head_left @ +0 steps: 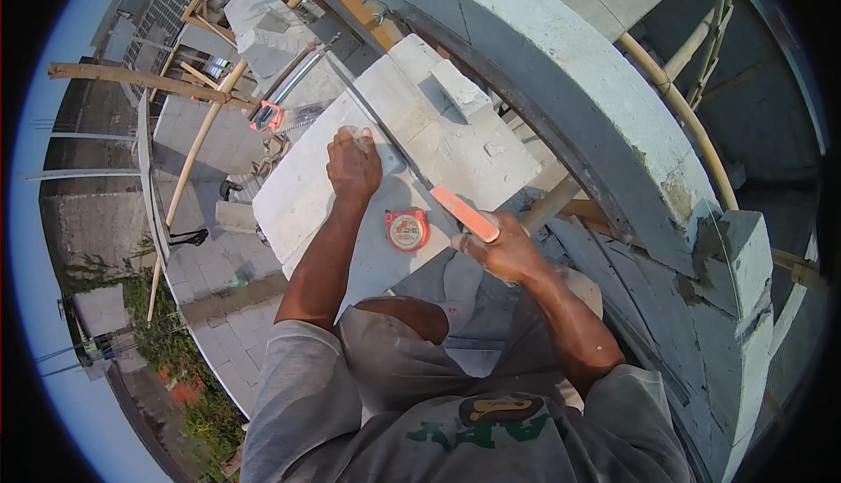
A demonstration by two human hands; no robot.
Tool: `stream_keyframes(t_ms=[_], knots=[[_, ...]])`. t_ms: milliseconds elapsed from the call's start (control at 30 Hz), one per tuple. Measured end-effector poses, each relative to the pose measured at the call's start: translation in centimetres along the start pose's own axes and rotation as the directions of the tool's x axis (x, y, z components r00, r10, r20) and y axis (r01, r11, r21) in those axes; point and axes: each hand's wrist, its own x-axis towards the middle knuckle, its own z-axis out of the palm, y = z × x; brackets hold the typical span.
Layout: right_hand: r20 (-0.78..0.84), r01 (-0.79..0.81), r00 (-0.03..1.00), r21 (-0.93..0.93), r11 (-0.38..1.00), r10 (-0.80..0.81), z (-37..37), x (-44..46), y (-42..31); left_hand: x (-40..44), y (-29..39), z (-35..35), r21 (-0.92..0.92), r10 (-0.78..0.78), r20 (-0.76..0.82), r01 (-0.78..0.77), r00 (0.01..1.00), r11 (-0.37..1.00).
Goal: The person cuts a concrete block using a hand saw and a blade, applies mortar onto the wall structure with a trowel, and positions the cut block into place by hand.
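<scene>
Curved wall: pale grey blockwork (pixel 604 89) sweeping from the top of the view down the right side
Bamboo pole: slanting down (pixel 194 155) on the left, crossed near its upper part by a thicker wooden one
Block slab: broad, pale and dusty (pixel 302 192), in front of the person, with the saw's blade passing over it
Saw: long dark blade pointing away to the upper left, orange handle (pixel 464 213) toward the person
Second tool: orange-handled (pixel 266 117), with a metal length, beside the slab's far left side
Right hand: clenched around the saw's handle (pixel 506 248)
Left hand: fingers bent, over the slab left of the blade (pixel 354 166); whether it grasps anything I cannot tell
Block chunk: loose, pale (pixel 462 91), on the slab's far part, right of the blade
Tape measure: round, red-rimmed (pixel 407 231), between the forearms, face up
</scene>
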Motion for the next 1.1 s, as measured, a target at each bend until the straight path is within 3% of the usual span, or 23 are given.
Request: stream_keyframes(t_ms=[67,167,267,300,333,400,433,533,600,667,700,800,833,933,967,1100], knots=[[0.014,0.122,0.992,0.052,0.991,-0.123,-0.7,-2.8,0.7,-0.2,-0.7,0.5,-0.011,0.044,-0.028,-0.044,0.999,0.999],[0.078,0.119,0.99,0.039,0.992,-0.122,-0.4,-0.5,1.8,-0.3,-0.6,0.2,-0.019,0.067,-0.004,-0.067,0.998,0.998],[0.163,-0.075,0.982,-0.126,0.989,0.095,1.4,5.4,0.8,-0.1,-1.3,1.0,0.001,0.044,-0.059,-0.044,0.997,0.999],[0.047,-0.118,0.991,-0.077,0.99,0.122,0.8,3.8,-1.0,0.0,-1.4,1.0,0.011,0.042,-0.049,-0.042,0.998,0.999],[0.101,-0.109,0.989,-0.022,0.994,0.111,0.5,2.3,-1.0,-0.8,-1.1,0.6,0.001,0.047,-0.021,-0.047,0.999,0.999],[0.189,-0.062,0.981,0.078,0.995,0.046,-1.2,0.5,-0.1,-0.4,-0.3,-0.1,-0.031,0.066,-0.005,-0.066,0.998,0.997],[0.008,0.163,0.986,0.086,0.983,-0.164,-0.9,-1.0,0.8,-0.3,-0.7,0.2,-0.017,0.08,0.002,-0.08,0.997,0.997],[0.1,-0.005,0.995,-0.014,1.0,0.006,-0.1,2.8,0.6,-0.3,-0.6,0.1,-0.002,0.059,0.015,-0.059,0.998,0.998],[0.063,-0.15,0.985,-0.106,0.983,0.158,0.6,4.8,-0.1,-0.2,-0.5,-0.2,-0.011,0.017,0.008,-0.017,1.0,1.0],[0.184,-0.194,0.964,0.005,0.981,0.189,-1.0,4.0,-0.5,-0.9,-0.3,-0.2,-0.033,-0.008,0.025,0.009,1.0,0.999],[0.163,-0.236,0.96,0.034,0.971,0.227,-0.9,2.7,-0.4,-0.6,0.0,-0.3,-0.049,-0.004,0.018,0.005,1.0,0.999],[0.111,0.078,0.989,0.156,0.985,-0.095,-1.4,-0.8,0.8,0.0,-0.7,0.2,-0.042,0.041,0.006,-0.041,0.999,0.998],[0.18,0.004,0.983,0.115,0.993,-0.024,-1.4,-0.2,0.8,0.0,-1.0,0.3,-0.031,0.066,0.002,-0.066,0.998,0.997],[-0.062,-0.174,0.984,-0.168,0.97,0.166,2.1,4.5,1.7,0.1,-0.8,0.0,-0.057,0.015,0.026,-0.014,1.0,0.998],[0.116,0.011,0.993,0.068,0.998,-0.019,1.2,5.0,2.0,0.8,-0.7,-0.1,-0.056,0.032,0.005,-0.032,0.999,0.998],[0.113,-0.048,0.993,0.082,0.996,0.038,0.9,2.0,2.2,0.1,-1.1,0.8,-0.03,0.015,-0.018,-0.015,1.0,0.999]])
